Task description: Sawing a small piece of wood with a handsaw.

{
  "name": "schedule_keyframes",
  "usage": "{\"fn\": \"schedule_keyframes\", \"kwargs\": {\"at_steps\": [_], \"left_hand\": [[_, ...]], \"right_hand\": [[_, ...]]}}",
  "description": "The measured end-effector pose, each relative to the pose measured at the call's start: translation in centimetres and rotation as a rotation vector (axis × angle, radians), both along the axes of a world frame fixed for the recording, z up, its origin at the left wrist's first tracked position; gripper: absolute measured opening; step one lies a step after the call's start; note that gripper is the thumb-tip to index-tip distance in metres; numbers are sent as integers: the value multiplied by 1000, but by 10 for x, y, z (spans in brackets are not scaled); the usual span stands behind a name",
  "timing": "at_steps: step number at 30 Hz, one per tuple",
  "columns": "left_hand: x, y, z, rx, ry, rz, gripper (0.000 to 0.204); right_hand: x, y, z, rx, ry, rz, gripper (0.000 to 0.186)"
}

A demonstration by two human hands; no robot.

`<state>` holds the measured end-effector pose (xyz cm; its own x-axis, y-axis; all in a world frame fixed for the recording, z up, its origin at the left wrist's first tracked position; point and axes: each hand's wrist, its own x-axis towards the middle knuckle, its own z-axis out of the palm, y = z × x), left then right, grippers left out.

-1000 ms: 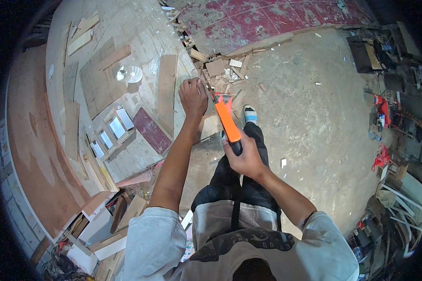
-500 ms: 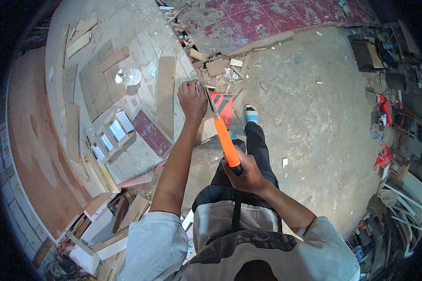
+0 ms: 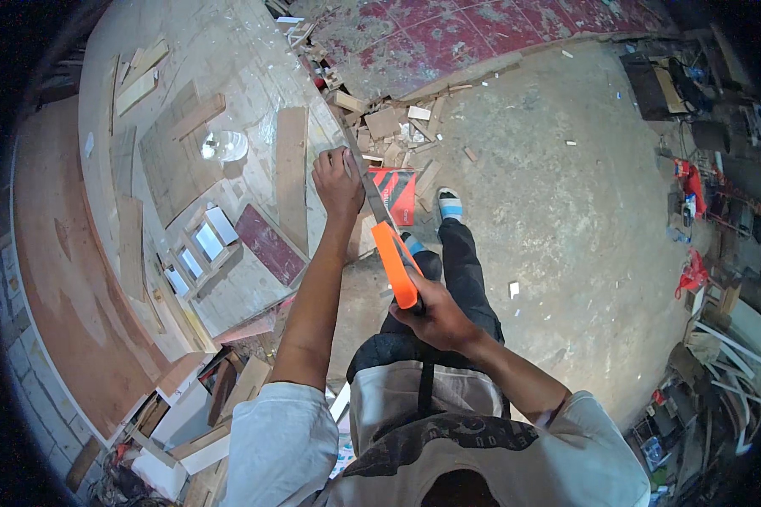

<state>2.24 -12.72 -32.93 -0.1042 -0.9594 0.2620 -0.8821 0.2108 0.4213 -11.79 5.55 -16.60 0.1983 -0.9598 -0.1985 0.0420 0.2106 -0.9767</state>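
Near 11 o'clock from mid-view, the left hand is curled, back up, at the edge of the bench, arm nearly straight, can't tell if it's gripping anything. Right hand sits around 5 o'clock, elbow bent, forearm angled toward 10, fingers wrapped round the orange-handled saw. Saw's pretty much dead centre, blade pointing to 11, just beside the left hand
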Motion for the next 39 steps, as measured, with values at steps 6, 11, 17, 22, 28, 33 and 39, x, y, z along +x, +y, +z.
{"fn": "schedule_keyframes", "kwargs": {"at_steps": [6, 11, 17, 22, 28, 33, 39], "left_hand": [[-2, -1, 1, 10, -18, 22, 20], [-3, -1, 2, 1, 16, 24, 20], [-2, -1, 1, 28, -23, 40, 20], [-2, 0, -1, 25, -21, 54, 21], [-2, 0, 2, 43, -11, 49, 20], [-4, 1, 1, -11, -13, 28, 18], [0, 0, -4, -4, -66, 38, 17]], "right_hand": [[0, -2, 1, 171, 51, 10, 19], [-12, 0, -11, 132, 195, -176, 30], [-35, -16, -25, -132, 532, -137, 25], [-43, -27, -21, 194, 488, -260, 32], [-44, -15, -17, 134, 380, -310, 29], [-22, -12, -9, 199, 131, -291, 21], [9, -20, 9, 139, 239, -311, 25]]}}
